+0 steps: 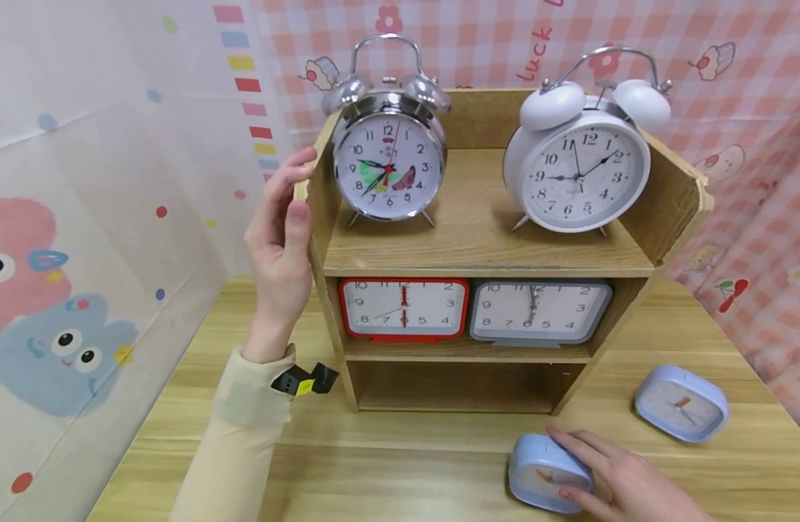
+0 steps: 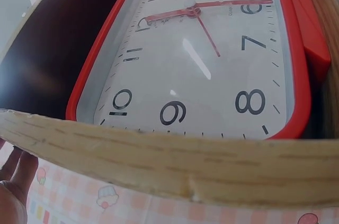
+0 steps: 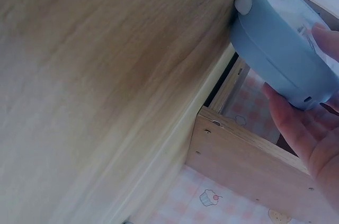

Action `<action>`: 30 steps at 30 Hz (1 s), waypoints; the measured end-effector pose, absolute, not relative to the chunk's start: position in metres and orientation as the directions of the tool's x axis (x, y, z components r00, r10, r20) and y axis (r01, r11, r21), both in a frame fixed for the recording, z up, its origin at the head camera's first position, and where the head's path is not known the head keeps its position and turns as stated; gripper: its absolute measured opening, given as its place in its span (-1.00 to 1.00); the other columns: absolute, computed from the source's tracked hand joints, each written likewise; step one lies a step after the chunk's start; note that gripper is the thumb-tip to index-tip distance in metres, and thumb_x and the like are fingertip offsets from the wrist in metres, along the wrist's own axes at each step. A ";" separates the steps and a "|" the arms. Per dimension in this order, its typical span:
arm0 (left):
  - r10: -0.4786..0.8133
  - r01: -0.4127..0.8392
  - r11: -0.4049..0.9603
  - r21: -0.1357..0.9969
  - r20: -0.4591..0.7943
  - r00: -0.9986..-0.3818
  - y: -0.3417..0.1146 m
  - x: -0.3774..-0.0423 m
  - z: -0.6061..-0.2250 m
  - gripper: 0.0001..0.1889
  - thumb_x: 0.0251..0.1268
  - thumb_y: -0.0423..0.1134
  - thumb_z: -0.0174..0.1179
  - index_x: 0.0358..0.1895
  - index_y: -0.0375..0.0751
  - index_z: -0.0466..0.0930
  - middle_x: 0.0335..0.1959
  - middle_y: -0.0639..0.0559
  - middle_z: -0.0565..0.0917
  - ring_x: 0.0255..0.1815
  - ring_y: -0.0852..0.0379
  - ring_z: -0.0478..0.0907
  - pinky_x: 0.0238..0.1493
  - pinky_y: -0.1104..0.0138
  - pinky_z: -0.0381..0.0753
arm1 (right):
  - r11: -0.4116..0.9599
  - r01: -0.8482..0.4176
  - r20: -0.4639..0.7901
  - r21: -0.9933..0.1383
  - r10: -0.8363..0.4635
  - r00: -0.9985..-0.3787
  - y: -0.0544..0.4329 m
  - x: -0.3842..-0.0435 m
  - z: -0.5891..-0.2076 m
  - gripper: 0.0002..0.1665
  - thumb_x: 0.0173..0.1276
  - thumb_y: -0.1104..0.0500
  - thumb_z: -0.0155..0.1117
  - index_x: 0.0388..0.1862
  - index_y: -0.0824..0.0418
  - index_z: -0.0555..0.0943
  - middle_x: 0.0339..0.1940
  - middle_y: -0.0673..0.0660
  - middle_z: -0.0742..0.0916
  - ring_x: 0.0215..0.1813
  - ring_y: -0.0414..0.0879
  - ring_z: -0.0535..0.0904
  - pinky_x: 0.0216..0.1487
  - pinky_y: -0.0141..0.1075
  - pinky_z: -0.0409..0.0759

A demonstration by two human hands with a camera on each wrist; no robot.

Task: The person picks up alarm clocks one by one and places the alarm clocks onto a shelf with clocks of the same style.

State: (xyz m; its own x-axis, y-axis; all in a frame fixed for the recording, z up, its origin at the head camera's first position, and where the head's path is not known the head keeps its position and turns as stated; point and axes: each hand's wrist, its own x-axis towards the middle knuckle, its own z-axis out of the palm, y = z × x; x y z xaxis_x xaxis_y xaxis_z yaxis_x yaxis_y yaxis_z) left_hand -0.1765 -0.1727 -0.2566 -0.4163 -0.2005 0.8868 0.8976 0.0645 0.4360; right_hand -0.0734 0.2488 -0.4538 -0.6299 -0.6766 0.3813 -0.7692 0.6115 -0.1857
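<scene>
Left hand (image 1: 275,246) set against the left panel of a light-brown wooden three-tier shelf (image 1: 432,250), fingers extended and spread from the thumb near the panel's front edge. The left wrist view adds only fingertips beyond the panel edge, but brings up close the red-framed rectangular clock (image 1: 405,308) in the middle tier: red hands toward 12 and 6, plus a thin red hand between 7 and 8. Right hand (image 1: 624,475) holds a small pale-blue rounded plastic clock (image 1: 537,471) between thumb and fingers, in front of the shelf's lower right corner, above or on the pale wood-grain table (image 1: 406,464); contact with the surface cannot be told. The right wrist view shows the thumb over the clock face, fingers at the body, and two details hidden from the head view: a round white stub (image 3: 243,4) and a small dark slot (image 3: 309,98). Head view alone gives the rest: a matching pale-blue clock (image 1: 680,402) on the table to the right, a grey-framed rectangular clock (image 1: 539,312) beside the red one, and, in the top tier, a silver metal twin-bell clock (image 1: 389,163) at left and a white twin-bell clock (image 1: 579,177) at right.
</scene>
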 end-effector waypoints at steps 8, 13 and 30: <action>-0.197 0.897 0.071 0.436 0.888 -0.416 -0.173 -0.177 -0.257 -0.22 0.46 0.28 0.21 0.21 -0.51 0.52 0.34 -0.07 0.66 0.49 -0.04 0.51 0.62 0.12 0.40 | 0.597 -0.768 0.384 -0.233 -0.669 -0.637 0.249 -0.074 -0.456 -0.15 0.19 -0.01 0.66 0.43 0.16 0.55 -0.03 -0.25 0.68 -0.10 -0.58 0.50 -0.17 -0.73 0.41; -0.201 0.897 0.075 0.435 0.888 -0.414 -0.173 -0.177 -0.257 -0.22 0.46 0.28 0.21 0.21 -0.52 0.52 0.34 -0.08 0.66 0.48 -0.03 0.53 0.61 0.13 0.41 | 0.602 -0.760 0.372 -0.243 -0.666 -0.646 0.247 -0.074 -0.455 -0.17 0.20 -0.01 0.65 0.42 0.14 0.55 -0.05 -0.27 0.67 -0.13 -0.59 0.48 -0.22 -0.71 0.40; -0.205 0.895 0.072 0.440 0.885 -0.418 -0.173 -0.177 -0.257 -0.22 0.45 0.29 0.21 0.21 -0.49 0.54 0.34 -0.07 0.66 0.48 -0.03 0.52 0.60 0.14 0.42 | 0.642 -0.755 0.423 -0.136 -0.652 -0.630 0.208 -0.072 -0.437 -0.24 0.22 -0.12 0.61 0.38 0.02 0.62 0.10 -0.07 0.77 -0.07 -0.31 0.73 -0.15 -0.28 0.77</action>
State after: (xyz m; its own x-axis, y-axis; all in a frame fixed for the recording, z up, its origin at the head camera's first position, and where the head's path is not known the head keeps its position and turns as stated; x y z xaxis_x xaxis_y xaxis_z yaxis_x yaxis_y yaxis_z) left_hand -0.1767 -0.1735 -0.2570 -0.4183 -0.2049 0.8849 0.8952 0.0720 0.4398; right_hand -0.0723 0.2078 -0.4373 -0.6299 -0.6515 0.4228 -0.7549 0.6416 -0.1359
